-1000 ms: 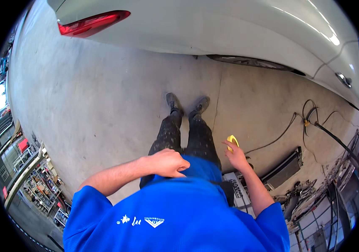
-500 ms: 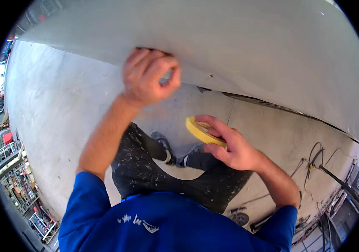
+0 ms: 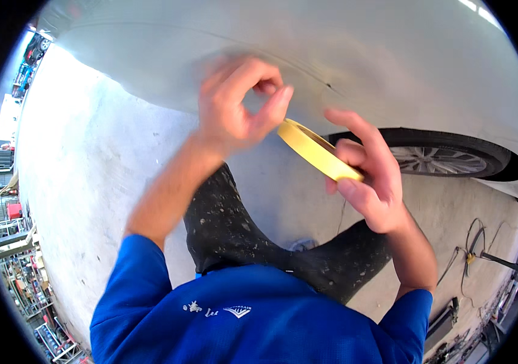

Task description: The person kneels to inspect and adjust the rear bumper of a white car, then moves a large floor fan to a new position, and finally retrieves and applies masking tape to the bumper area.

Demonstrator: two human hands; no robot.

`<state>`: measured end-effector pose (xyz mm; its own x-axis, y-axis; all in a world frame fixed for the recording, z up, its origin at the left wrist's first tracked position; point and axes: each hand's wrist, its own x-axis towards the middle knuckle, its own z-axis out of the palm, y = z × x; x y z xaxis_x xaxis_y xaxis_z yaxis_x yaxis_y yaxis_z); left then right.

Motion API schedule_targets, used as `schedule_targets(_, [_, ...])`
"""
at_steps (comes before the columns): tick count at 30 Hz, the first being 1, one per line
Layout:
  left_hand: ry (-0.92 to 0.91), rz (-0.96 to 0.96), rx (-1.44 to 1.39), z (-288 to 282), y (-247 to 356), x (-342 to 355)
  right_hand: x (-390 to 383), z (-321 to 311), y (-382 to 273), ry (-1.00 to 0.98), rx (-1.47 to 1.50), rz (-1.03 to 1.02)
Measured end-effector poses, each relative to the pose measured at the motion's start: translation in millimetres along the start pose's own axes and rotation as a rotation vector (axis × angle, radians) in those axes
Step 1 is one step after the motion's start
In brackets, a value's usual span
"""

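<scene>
My right hand [image 3: 371,173] grips a roll of yellow masking tape [image 3: 313,151], with the thumb on its outside and some fingers in its core; the index finger points away from it. Just left of the roll, my left hand [image 3: 238,100] is curled, thumb and index finger bent toward each other. It is partly blurred, and anything in those fingers is too small to make out. Both hands are close to a silver-grey car body panel [image 3: 392,54]. A thin dark line and a small dark mark [image 3: 329,85] show on the panel.
Right of my hands is the car's wheel [image 3: 435,159] in its arch. Cables [image 3: 470,258] lie on the concrete floor [image 3: 89,182] at the right. Shelving with many small items [image 3: 25,276] lines the far left. My knees are bent beneath my hands.
My view has shifted, bringing the wheel into sight. The right hand has raised the tape roll closer to the left hand, and its index finger has lifted off.
</scene>
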<state>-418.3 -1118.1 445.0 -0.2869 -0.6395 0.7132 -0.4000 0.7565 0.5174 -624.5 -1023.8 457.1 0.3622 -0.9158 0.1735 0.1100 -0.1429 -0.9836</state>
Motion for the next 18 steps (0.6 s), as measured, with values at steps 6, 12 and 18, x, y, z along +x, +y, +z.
schedule_targets(6, [-0.205, -0.712, -0.829, -10.0, 24.7, -34.0, 0.5, 6.9, 6.0, 0.03, -0.299, -0.216])
schedule_targets(12, [-0.242, -0.723, -0.825, -34.1, -1.9, -16.0, 30.1, 22.1, 20.7, 0.119, -0.231, -0.171])
schedule_targets(18, [-0.218, -0.699, -0.822, -35.6, -31.0, -9.2, 56.4, 24.7, 31.0, 0.289, -0.152, -0.115])
